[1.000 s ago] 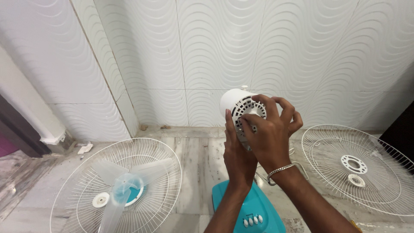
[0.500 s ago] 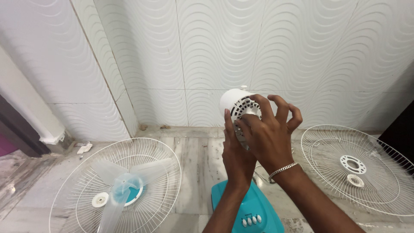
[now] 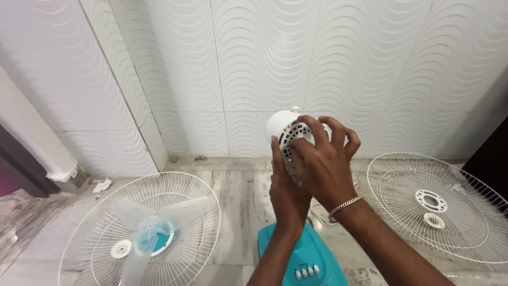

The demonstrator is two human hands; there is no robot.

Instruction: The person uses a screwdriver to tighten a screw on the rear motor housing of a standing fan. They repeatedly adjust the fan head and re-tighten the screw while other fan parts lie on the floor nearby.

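Observation:
A white fan motor housing (image 3: 283, 127) with vent slots stands above a teal fan base (image 3: 301, 259). My left hand (image 3: 288, 188) grips the housing from below and behind. My right hand (image 3: 323, 164), with a silver bracelet at the wrist, lies over the housing's front face, fingers curled on it. Both hands hide most of the motor front.
A wire fan guard (image 3: 106, 249) lies on the floor at left with a translucent blue fan blade (image 3: 151, 233) resting in it. A second wire guard (image 3: 434, 204) lies at right. White wavy wall tiles (image 3: 254, 63) rise behind. A white cord (image 3: 317, 212) runs near the base.
My right hand has shifted slightly on the front of the motor housing, with the fingers turning around it. The left hand has stayed in place.

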